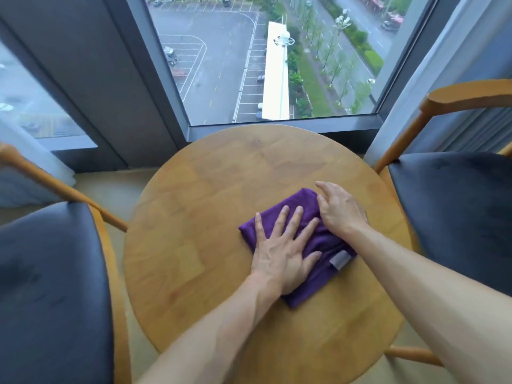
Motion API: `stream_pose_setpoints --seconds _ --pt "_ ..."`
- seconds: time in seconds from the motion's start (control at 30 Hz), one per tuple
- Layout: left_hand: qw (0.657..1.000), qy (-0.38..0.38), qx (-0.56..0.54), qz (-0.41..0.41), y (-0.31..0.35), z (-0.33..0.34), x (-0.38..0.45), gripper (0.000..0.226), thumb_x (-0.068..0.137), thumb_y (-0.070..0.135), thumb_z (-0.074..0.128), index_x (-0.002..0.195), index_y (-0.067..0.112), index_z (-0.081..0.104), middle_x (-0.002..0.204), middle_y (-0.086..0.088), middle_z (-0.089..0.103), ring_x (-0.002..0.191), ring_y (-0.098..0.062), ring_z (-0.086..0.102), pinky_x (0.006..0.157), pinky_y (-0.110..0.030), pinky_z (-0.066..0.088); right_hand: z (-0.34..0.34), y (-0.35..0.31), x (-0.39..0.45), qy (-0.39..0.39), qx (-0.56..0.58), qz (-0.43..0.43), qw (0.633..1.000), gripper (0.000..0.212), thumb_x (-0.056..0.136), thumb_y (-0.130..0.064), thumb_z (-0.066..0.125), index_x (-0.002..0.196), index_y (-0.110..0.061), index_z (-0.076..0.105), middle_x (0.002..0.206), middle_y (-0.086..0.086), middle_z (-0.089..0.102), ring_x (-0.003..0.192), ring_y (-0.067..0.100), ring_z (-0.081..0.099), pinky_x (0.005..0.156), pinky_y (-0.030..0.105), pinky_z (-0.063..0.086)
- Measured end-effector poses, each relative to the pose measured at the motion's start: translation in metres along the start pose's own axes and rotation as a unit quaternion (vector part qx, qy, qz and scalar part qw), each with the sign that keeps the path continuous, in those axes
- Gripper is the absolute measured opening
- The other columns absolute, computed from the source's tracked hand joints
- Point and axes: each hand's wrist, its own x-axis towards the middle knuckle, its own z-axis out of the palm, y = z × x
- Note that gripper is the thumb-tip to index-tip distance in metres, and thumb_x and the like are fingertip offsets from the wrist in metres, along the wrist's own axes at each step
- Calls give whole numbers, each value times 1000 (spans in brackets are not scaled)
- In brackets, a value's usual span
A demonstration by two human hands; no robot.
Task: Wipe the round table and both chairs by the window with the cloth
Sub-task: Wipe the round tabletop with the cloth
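Note:
A folded purple cloth lies on the round wooden table, right of centre. My left hand presses flat on the cloth with its fingers spread. My right hand rests on the cloth's far right part, fingers loosely extended, index finger pointing toward the window. A grey label shows at the cloth's right edge. One wooden chair with a dark seat stands to the left of the table, another to the right.
A large window with a grey frame runs just behind the table, looking down on a car park. Sheer curtains hang at the far left and right. Beige floor shows between the chairs and the table.

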Motion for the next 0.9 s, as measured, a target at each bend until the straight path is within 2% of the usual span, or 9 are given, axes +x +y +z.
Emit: stream_pose_setpoints --seconds 0.1,0.23,0.33,0.43,0.5,0.63,0.8,0.9 --pt "993 10 6 -119 -88 -3 -36 67 93 69 13 155 48 -1 168 9 -6 154 -16 -11 115 -69 -5 12 -19 -10 -15 -14 -9 1000 43 102 -32 41 145 -34 44 155 -5 37 137 24 40 109 39 35" --pt "959 25 -22 -282 -181 -7 -87 67 91 71 7 155 50 3 168 9 -1 155 -18 -4 116 -68 3 16 -30 -20 -22 -19 -33 999 43 102 -33 41 145 -35 43 155 -5 37 137 23 41 108 39 35" --pt "928 46 -40 -368 -186 -1 -95 65 95 68 11 156 45 7 168 3 4 154 -24 -1 114 -72 8 11 -26 -28 -19 -15 -39 999 43 102 -33 42 145 -35 43 155 -4 38 137 24 41 108 38 35" --pt "899 61 -62 -430 -148 3 -77 68 96 67 12 158 40 6 168 -4 2 154 -30 -6 111 -76 -1 2 -16 -38 -27 -15 -41 999 43 102 -32 41 145 -35 43 155 -2 37 137 25 40 109 40 36" --pt "898 57 -68 -431 -114 5 -66 73 92 70 8 158 39 6 168 -7 0 153 -33 -8 109 -77 -5 -5 -9 -43 -29 -20 -42 998 43 102 -31 40 146 -35 42 155 -2 37 137 26 40 110 41 37" --pt "926 50 -61 -368 -31 12 -60 74 92 70 12 158 37 6 168 -10 -2 153 -36 -8 106 -79 -5 -16 2 -55 -37 -28 -42 998 44 103 -31 40 146 -34 42 155 0 37 136 27 41 110 43 37" --pt "965 4 -46 -257 73 19 -54 74 94 69 15 157 38 -7 165 -12 -19 149 -39 -24 101 -80 -16 -17 10 -74 -45 -33 -68 996 44 102 -29 42 145 -32 45 154 0 39 138 24 40 112 44 35" --pt "986 -20 -43 -163 117 20 -70 71 95 67 19 157 38 -1 165 -12 -19 149 -37 -25 101 -79 -19 -15 16 -88 -50 -34 -79 995 43 102 -29 43 145 -31 46 153 -1 40 138 23 40 113 42 34"
